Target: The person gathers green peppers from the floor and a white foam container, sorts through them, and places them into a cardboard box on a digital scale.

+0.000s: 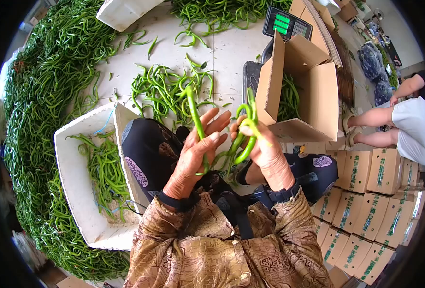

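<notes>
My left hand [193,152] pins a single long green chili pepper [194,111] under its thumb, with the other fingers stretched out. Beside it, my right hand [266,154] is closed around several curled green chili peppers [247,150], whose ends stick out above and below the fingers. The two hands are close together over my lap. On the floor just beyond them lies a loose pile of green chili peppers [162,91]. To the right of that pile, an open cardboard box [313,108] has green chili peppers [288,98] inside.
A white foam box [71,158] with chili peppers stands left of my knee. A huge chili heap [35,129] covers the left side. A scale display [287,24] rises behind the cardboard box. Stacked cartons [361,211] fill the lower right, near another person's legs [378,127].
</notes>
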### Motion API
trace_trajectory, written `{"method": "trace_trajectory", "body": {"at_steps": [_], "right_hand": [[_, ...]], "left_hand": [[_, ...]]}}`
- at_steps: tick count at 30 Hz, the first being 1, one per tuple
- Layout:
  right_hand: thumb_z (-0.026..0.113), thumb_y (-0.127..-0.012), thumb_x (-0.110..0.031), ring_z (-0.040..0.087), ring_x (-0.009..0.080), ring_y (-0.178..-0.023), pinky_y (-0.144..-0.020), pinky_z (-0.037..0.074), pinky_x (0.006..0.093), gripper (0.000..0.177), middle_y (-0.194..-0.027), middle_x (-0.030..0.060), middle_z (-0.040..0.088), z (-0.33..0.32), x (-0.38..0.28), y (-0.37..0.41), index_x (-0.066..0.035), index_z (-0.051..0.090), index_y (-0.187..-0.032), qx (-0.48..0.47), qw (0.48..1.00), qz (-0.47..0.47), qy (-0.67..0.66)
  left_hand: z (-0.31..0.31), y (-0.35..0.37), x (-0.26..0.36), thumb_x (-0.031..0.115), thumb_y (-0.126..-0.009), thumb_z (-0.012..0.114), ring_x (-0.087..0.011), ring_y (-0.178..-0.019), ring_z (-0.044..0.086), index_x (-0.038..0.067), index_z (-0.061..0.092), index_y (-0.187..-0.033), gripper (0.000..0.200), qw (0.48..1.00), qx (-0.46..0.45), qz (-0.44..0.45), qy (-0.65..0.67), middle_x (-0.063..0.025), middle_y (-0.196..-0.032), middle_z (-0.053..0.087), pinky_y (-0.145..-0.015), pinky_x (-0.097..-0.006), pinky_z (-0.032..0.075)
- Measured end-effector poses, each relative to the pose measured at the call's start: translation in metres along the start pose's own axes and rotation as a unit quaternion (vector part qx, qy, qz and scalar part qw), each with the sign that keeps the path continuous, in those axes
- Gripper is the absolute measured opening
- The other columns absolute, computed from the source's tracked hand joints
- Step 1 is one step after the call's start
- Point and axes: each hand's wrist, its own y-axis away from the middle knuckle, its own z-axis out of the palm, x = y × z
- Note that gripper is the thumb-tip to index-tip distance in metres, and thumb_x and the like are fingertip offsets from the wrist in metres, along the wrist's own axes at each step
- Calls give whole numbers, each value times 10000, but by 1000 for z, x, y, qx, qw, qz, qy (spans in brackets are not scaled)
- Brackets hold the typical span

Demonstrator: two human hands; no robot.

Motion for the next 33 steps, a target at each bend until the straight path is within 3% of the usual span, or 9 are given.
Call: {"method": "trace_trajectory", "body": {"at_steps": [6, 10, 13, 17, 21, 22, 27, 32, 33], "right_hand": [[620, -867, -168, 627, 304, -1023, -930, 495, 410, 220, -1129, 225, 620, -4, -16, 4, -43, 584, -1045, -12, 997, -18, -68], [614, -888, -204, 603, 338, -1120, -974, 474, 442, 231, -1233, 273, 577, -9, -12, 3, -57, 582, -1063, -18, 998, -35, -40], [650, -873, -182, 613, 306, -1095, -960, 484, 437, 248, -1171, 227, 615, 5, -16, 7, -67, 572, -1079, -52, 998, -43, 3], [686, -848, -94, 654, 210, -929, -861, 521, 335, 333, -1002, 122, 661, 8, -22, 6, -47, 546, -1146, -53, 995, -41, 70], [693, -868, -138, 617, 104, -824, -721, 515, 247, 362, -942, 51, 644, 22, -20, 2, -18, 539, -1172, 61, 962, -149, 220], [696, -868, -148, 608, 96, -823, -715, 509, 245, 351, -944, 43, 637, 26, -18, 4, -20, 543, -1157, 101, 953, -139, 247], [796, -731, -277, 582, 163, -845, -736, 500, 311, 576, -951, 78, 593, 20, -4, -13, 11, 532, -1154, 102, 918, -151, 352], [728, -790, -204, 446, 354, -1052, -939, 363, 457, 617, -1212, 196, 483, 9, -2, -7, -8, 433, -1296, 93, 697, -357, 615], [718, -800, -182, 494, 332, -1106, -948, 410, 427, 586, -1201, 180, 527, 24, -9, 0, 0, 475, -1301, 129, 671, -310, 661]], "left_hand": [[15, 12, 15, 180, -923, 584, -246, -1270, 457, -22, 308, -1441, 620, 982, 2, -51, -180, -195, -1365, 499, -1098, -384, 306], [11, 12, 3, 162, -943, 572, -309, -996, 649, -10, 459, -1284, 398, 906, -57, 34, -418, -207, -1073, 646, -836, -403, 500], [14, 11, -1, 126, -901, 606, -341, -870, 641, -27, 520, -1107, 271, 781, -75, 71, -615, -183, -908, 642, -744, -410, 495], [18, 12, -15, 119, -869, 620, -379, -825, 625, -7, 522, -1064, 252, 824, -64, 38, -561, -201, -828, 605, -704, -426, 479], [28, 15, -13, 300, -848, 713, -287, -1206, 505, 27, 367, -1370, 683, 934, 1, 76, -350, -188, -1253, 526, -1005, -387, 394], [37, 15, -5, 405, -805, 757, -267, -1302, 386, 49, 241, -1461, 907, 962, -19, 38, -268, -142, -1371, 415, -1105, -393, 285], [47, -2, -24, 393, -801, 763, -216, -1286, 380, 32, 241, -1453, 910, 996, 12, 6, -92, -101, -1350, 415, -1092, -375, 292], [53, -19, -29, 303, -827, 735, -213, -1276, 398, 38, 264, -1436, 814, 999, 38, -16, 19, -99, -1341, 433, -1110, -374, 274], [54, -22, -30, 293, -832, 729, -205, -1265, 406, 39, 277, -1429, 791, 998, 38, -26, 46, -89, -1331, 442, -1110, -372, 272]]}}
